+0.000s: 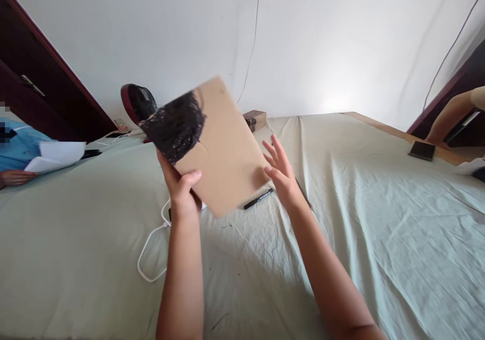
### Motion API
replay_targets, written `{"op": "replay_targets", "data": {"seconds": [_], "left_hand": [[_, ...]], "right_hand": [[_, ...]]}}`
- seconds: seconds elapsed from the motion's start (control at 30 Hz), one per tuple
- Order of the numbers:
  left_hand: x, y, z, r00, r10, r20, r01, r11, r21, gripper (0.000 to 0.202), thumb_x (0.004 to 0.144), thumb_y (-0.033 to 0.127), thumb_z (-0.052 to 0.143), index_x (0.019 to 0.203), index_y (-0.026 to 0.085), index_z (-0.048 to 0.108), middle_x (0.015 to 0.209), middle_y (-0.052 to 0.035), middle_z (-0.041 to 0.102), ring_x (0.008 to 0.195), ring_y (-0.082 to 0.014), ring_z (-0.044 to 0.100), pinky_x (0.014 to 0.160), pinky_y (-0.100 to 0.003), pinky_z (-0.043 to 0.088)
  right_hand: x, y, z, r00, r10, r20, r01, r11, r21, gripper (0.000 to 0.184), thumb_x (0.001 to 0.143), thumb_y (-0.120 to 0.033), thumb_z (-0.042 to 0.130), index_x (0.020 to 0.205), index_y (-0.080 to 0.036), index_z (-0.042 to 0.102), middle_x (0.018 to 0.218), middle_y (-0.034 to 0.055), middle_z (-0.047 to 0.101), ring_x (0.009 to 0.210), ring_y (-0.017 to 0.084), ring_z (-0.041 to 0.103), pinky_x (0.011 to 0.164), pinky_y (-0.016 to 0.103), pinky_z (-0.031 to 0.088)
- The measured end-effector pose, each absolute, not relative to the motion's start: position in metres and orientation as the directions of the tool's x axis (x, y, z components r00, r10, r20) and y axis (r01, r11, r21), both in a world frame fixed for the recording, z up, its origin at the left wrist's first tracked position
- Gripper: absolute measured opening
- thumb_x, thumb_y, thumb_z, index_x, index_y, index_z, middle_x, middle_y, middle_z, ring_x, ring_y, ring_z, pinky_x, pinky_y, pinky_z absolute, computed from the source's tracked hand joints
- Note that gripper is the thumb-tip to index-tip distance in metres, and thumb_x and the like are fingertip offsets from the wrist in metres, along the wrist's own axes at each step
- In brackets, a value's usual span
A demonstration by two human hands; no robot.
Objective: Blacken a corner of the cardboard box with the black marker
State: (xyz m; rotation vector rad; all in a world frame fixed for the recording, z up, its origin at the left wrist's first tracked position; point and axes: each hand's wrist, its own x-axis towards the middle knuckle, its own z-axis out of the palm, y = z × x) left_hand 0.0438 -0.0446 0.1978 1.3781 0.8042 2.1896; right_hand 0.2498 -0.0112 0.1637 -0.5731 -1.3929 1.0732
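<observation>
Tilted in the air before me is a flat brown cardboard piece (227,143), its upper left corner covered with a rough black patch. My left hand (182,188) grips its lower left edge, thumb on the front face and the other fingers behind. At the lower right corner, my right hand (280,173) has its fingers spread, the thumb close to or touching the edge; I cannot tell which. Below the cardboard a black marker pen (258,198) lies on the green cloth (265,269). A thin dark stick-like item (304,194) is partly hidden by my right wrist.
A white cable (146,259) loops left of my forearm. Behind stand a small fan (138,102) and a brown box (257,120). Far left, a person in blue (22,145) holds white paper (56,155). At right are a dark phone-like object (422,150) and another person's arm (450,115).
</observation>
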Motion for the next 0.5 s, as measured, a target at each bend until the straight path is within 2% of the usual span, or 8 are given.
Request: {"op": "replay_targets", "data": {"seconds": [0.03,0.1,0.2,0.3,0.4,0.47,0.5], "left_hand": [[0.037,-0.047,0.2,-0.381,0.65,0.658,-0.087,-0.733,0.674,0.09,0.078,0.037,0.077,0.161,0.041,0.043,0.157,-0.0038,0.061,0.15,-0.0394,0.054,0.127,-0.059,0.045],[0.025,-0.052,0.202,-0.242,0.727,0.643,-0.127,-0.681,0.722,0.081,0.075,0.039,0.078,0.153,0.036,0.057,0.15,-0.0049,0.067,0.146,-0.0428,0.058,0.125,-0.06,0.048],[0.011,-0.055,0.199,-0.08,0.77,0.633,-0.1,-0.638,0.764,0.087,0.07,0.038,0.084,0.153,0.034,0.059,0.151,-0.0062,0.067,0.152,-0.0445,0.052,0.129,-0.06,0.044],[0.003,-0.054,0.195,-0.013,0.775,0.632,-0.055,-0.632,0.773,0.093,0.069,0.041,0.087,0.156,0.034,0.057,0.152,-0.0068,0.067,0.157,-0.0447,0.047,0.132,-0.06,0.04],[0.002,-0.057,0.2,0.023,0.791,0.611,0.008,-0.611,0.791,0.08,0.08,0.046,0.081,0.156,0.034,0.058,0.156,-0.0067,0.064,0.159,-0.0419,0.046,0.133,-0.058,0.038],[0.009,-0.062,0.205,0.006,0.783,0.622,0.112,-0.619,0.777,0.082,0.087,0.047,0.08,0.163,0.036,0.049,0.165,-0.0073,0.055,0.163,-0.0387,0.041,0.135,-0.058,0.033],[0.015,-0.064,0.208,-0.014,0.774,0.634,0.168,-0.623,0.764,0.092,0.087,0.047,0.083,0.168,0.037,0.04,0.171,-0.0082,0.047,0.165,-0.0379,0.037,0.136,-0.058,0.032]], "right_hand": [[0.257,-0.012,0.167,-0.212,0.855,0.473,-0.247,0.421,-0.873,0.097,0.091,-0.057,0.074,0.173,-0.045,0.025,0.183,0.0009,0.028,0.168,0.034,0.028,0.135,0.064,0.025],[0.268,-0.016,0.174,-0.378,0.813,0.443,-0.244,0.374,-0.895,0.094,0.09,-0.059,0.077,0.171,-0.041,0.033,0.178,0.0053,0.04,0.164,0.037,0.037,0.133,0.064,0.031],[0.271,-0.024,0.18,-0.523,0.74,0.422,-0.248,0.342,-0.907,0.104,0.086,-0.059,0.083,0.173,-0.038,0.031,0.173,0.009,0.047,0.159,0.04,0.044,0.126,0.062,0.043],[0.266,-0.028,0.179,-0.495,0.754,0.43,-0.229,0.365,-0.903,0.107,0.086,-0.056,0.085,0.174,-0.038,0.027,0.168,0.0099,0.052,0.156,0.039,0.048,0.122,0.06,0.049],[0.262,-0.028,0.177,-0.412,0.774,0.481,-0.191,0.442,-0.876,0.113,0.086,-0.055,0.085,0.176,-0.041,0.018,0.17,0.0088,0.048,0.156,0.038,0.047,0.122,0.059,0.049],[0.258,-0.027,0.177,-0.338,0.784,0.521,-0.122,0.512,-0.85,0.126,0.083,-0.053,0.089,0.177,-0.043,0.006,0.175,0.0094,0.039,0.158,0.038,0.043,0.124,0.06,0.047],[0.255,-0.027,0.177,-0.295,0.788,0.541,-0.075,0.545,-0.835,0.134,0.08,-0.053,0.091,0.177,-0.043,-0.001,0.176,0.0102,0.035,0.16,0.038,0.04,0.124,0.061,0.045]]}}
